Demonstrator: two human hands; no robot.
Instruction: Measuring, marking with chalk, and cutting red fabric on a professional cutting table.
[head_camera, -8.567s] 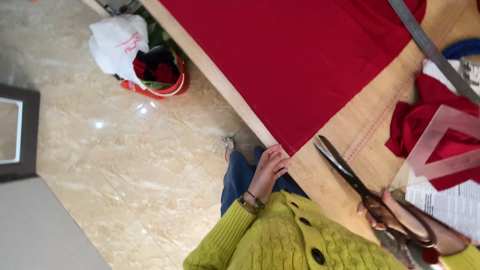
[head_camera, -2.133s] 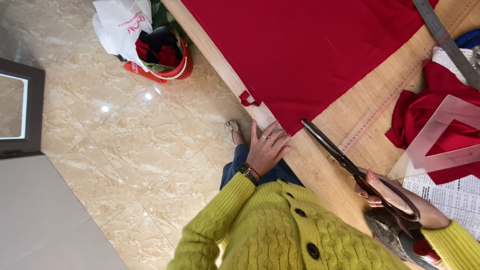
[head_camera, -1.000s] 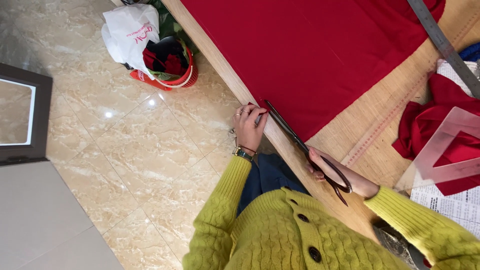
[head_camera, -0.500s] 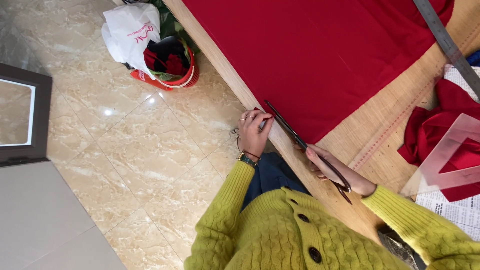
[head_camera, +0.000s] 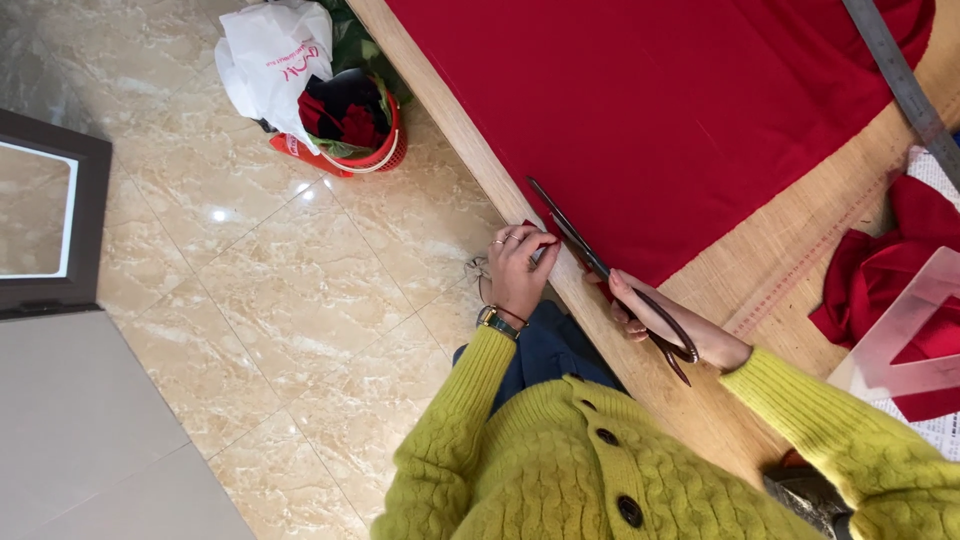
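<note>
scissors (head_camera: 590, 255) along red cloth (head_camera: 680, 110) edge, tips up-left

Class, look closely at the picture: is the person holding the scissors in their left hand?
No: the scissors are gripped by the right hand, while the left hand pinches the edge of the red fabric.

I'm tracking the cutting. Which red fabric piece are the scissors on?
The large flat red cloth on the table; the scissors meet its edge. The crumpled red piece lies apart.

Scissors (head_camera: 585, 245) at red cloth (head_camera: 670, 110) edge
</note>
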